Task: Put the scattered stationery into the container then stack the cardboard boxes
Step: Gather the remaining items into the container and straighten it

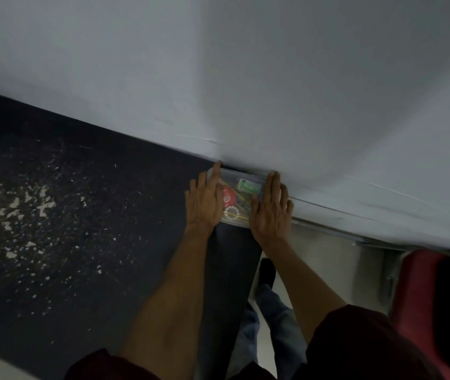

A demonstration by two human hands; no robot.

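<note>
A clear plastic container (235, 180) sits on the dark tabletop (86, 215), pushed against the white wall. Inside it lie a red round item (228, 198), a green-and-white eraser-like block (249, 186), a white ring (231, 213) and yellow sticks. My left hand (204, 201) lies flat along the container's left side, fingers straight and pointing at the wall. Flat against the right side rests my right hand (272, 208), fingers straight too. No cardboard boxes are in view.
The tabletop is dark, with worn pale flecks (21, 204) across its left part. The white wall (273, 78) fills the upper frame. Right of the table's edge I see pale floor, my legs (267, 303) and a red chair (421, 292).
</note>
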